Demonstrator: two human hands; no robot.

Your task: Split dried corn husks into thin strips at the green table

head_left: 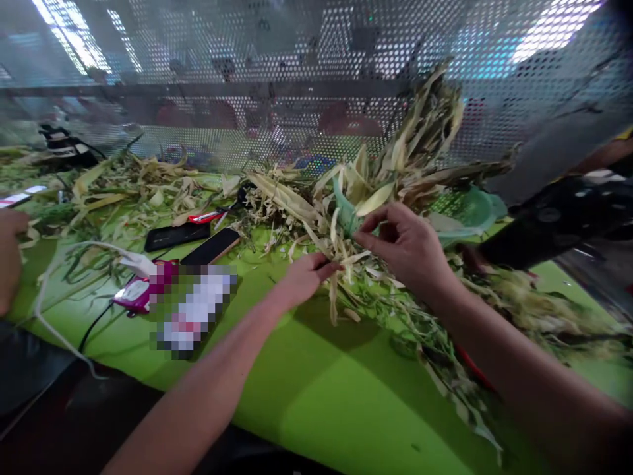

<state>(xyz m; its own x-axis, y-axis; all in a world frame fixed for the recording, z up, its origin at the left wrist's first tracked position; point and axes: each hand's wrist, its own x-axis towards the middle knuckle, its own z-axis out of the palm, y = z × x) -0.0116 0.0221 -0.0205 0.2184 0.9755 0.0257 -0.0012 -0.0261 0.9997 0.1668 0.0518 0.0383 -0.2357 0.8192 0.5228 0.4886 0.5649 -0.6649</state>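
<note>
My left hand [309, 274] is closed in a pinch on a small bundle of pale corn husk strips [333, 297], held just above the green table. Several strips stick out from the bundle, some up and one hanging down. To its right, my right hand [408, 247] is raised, thumb and forefinger pressed together beside the upper strips. What lies between those fingertips is too small to make out. Behind the hands is a heap of dried corn husks [287, 198]. A light green plastic basket [477, 211] stands partly hidden behind the right hand.
Left of my hands lie dark phones [212, 247], red-handled scissors [205, 216], a magenta device [136, 295] with a white cable and a blurred-out item [198, 310]. A perforated metal screen [297, 86] rises behind. Other people's arms reach in at left [8, 257] and right [554, 218].
</note>
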